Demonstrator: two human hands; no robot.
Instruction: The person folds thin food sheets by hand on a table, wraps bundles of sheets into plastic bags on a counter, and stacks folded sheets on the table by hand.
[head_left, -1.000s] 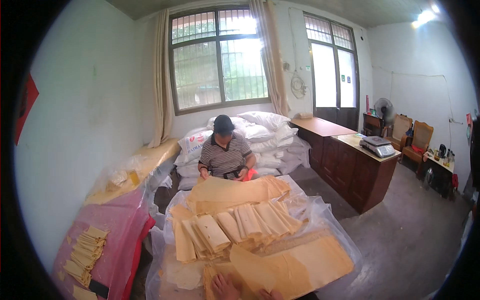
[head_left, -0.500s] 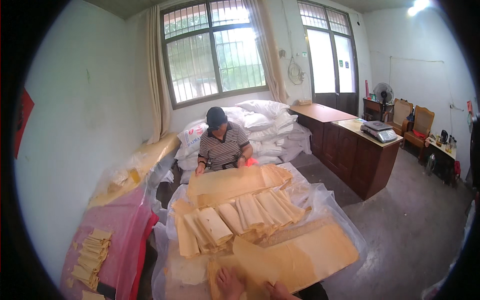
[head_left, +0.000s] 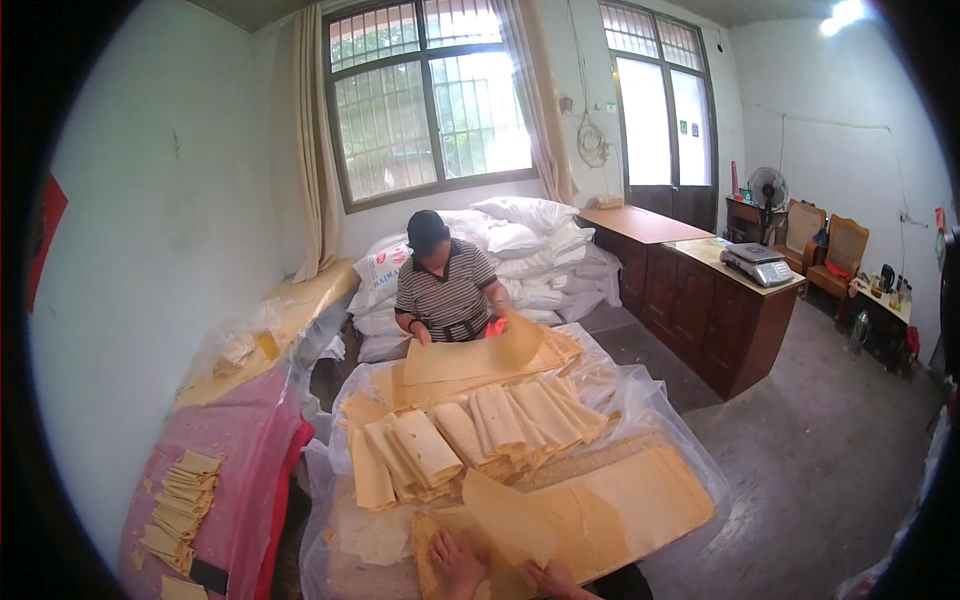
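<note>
Thin tan sheets lie in a long flat stack [head_left: 625,510] in front of me. The top sheet [head_left: 508,515] has its left part turned up into a loose flap. My left hand [head_left: 457,566] rests on the left end of the stack with its fingers stretched out. My right hand [head_left: 552,577] has its fingers closed at the near edge of the flap. Just beyond lies a row of folded tan sheets [head_left: 487,428], overlapping each other. Across the table, a person [head_left: 447,285] in a striped top and dark cap holds another tan sheet [head_left: 470,360], its right end raised.
Clear plastic film [head_left: 683,420] covers the table and hangs over its edges. To the left, a pink-covered surface [head_left: 235,430] carries small folded sheets [head_left: 182,510]. White sacks [head_left: 545,250] are piled behind the person. A wooden counter [head_left: 715,310] with a scale [head_left: 757,263] stands at right.
The person opposite has lifted the right end of their sheet and drawn their hands up and inward. My hands have barely moved; the flap keeps nearly the same shape.
</note>
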